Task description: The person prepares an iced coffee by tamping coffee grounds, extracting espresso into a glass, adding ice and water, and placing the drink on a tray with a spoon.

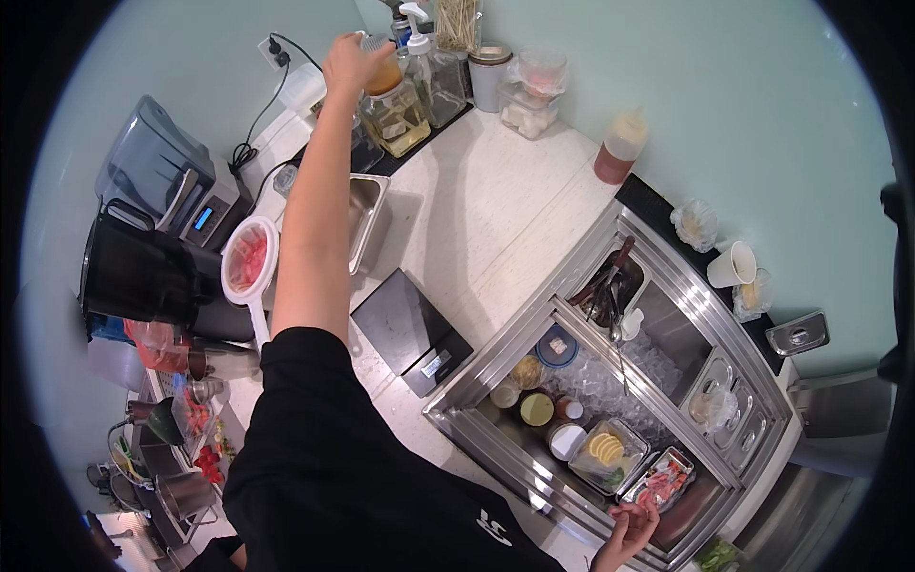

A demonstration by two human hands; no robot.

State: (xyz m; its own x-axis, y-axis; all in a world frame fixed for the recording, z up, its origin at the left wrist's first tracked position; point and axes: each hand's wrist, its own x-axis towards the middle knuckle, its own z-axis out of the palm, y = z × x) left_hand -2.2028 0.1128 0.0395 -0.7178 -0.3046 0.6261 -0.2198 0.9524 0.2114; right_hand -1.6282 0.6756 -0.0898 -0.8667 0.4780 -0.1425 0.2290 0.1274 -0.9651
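My left hand (353,63) reaches far out to the back of the counter. Its thumb and fingers are around a clear ridged container with an orange lower part (384,77). Just below that is a square glass jar (397,123) with pale contents. At the lower right, my right hand (630,528) hovers by the near edge of a small metal tray (663,480) of red and pink food pieces, with its fingers loosely bent and apart. Nothing is clearly visible in it. Beside the tray is a clear container of lemon slices (609,456).
The tray sits in a steel-framed cold well with ice (593,382). A flat black scale (413,332), a steel pan (372,222) and a white strainer (250,261) with red pulp stand on the counter. A blender (164,171) is at left; a squeeze bottle (620,149) stands by the wall.
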